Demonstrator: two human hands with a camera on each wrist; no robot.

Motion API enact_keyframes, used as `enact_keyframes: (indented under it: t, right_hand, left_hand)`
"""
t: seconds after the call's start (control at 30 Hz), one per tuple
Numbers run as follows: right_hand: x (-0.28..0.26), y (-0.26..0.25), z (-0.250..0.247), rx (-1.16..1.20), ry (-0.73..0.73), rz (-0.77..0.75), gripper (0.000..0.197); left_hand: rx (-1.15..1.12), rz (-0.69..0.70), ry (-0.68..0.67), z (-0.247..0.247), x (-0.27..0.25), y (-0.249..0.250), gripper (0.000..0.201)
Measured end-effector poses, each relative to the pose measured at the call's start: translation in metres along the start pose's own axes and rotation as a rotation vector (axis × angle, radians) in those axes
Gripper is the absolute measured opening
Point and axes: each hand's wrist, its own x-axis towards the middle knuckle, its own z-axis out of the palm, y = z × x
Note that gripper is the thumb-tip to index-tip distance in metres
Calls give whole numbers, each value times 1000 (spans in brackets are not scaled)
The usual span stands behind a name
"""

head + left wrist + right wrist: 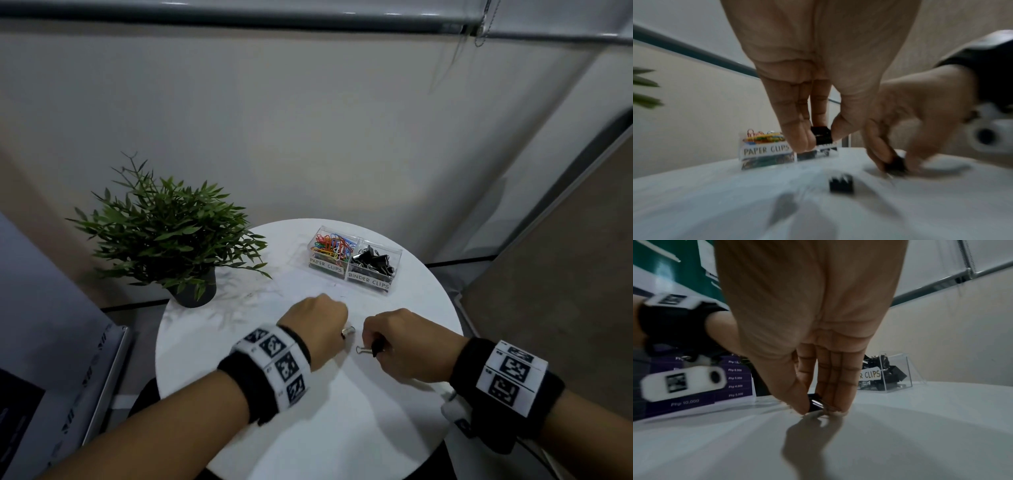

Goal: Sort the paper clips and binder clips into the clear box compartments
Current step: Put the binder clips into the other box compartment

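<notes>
Each hand has a black binder clip. The left hand (818,68) pinches one (821,135) between thumb and fingertips, lifted clear of the table, a grip that looks ready to carry it to the box. The right hand (813,321) is down at the tabletop, thumb and fingers closed on a second binder clip (815,404) that touches or nearly touches the surface; in the head view its silver wire handle (363,349) pokes out toward the other hand. Judging by this, the right hand is at the moment of picking up. In the left wrist view a third, blurred black clip (841,184) lies loose on the table (342,428), between the two hands and nearer the camera.

The clear box (394,255) sits toward the far edge of the round table, well apart from the hands. Its left compartment, labelled PAPER CLIPS (326,266), holds a heap of coloured paper clips (334,245); the right one, labelled BINDER CLIPS (368,280), holds a pile of black binder clips (371,262). Most of the sorting seems done

A potted plant (168,233) stands at the table's left edge
</notes>
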Motion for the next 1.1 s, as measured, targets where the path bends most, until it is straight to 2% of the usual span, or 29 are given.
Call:
enact_keyframes:
  t: [0.13,0.23,0.43,0.6,0.8,0.9,1.0,1.03,1.1]
  right_hand:
    - [-11,-1,-2,72,43,20,23]
    - [-13,3,-11,98,128,75,17]
    - [-3,23,-37,171,404,218,12]
    - [33,33,-65,257,607,313,13]
    - [78,39,-75,242,563,422,10]
    - [88,41,-70,176,477,465,9]
    - [91,42,-65,124,422,482,6]
    - [90,41,-65,117,408,485,3]
    - [87,39,-66,110,394,481,12]
  left_hand:
    - [-77,6,141,-30,45,0,16]
    - [-114,4,210,-47,79,1,15]
    - [-126,-50,223,-46,119,-1,22]
    - [-141,-80,240,-32,128,-4,24]
    - [-258,-53,282,-30,103,-13,42]
    - [-307,-36,274,-25,77,-18,32]
    - [-248,-12,164,-12,50,-16,17]
    - [-216,-1,107,-6,43,-15,17]
    - [-148,20,8,5,34,-11,21]
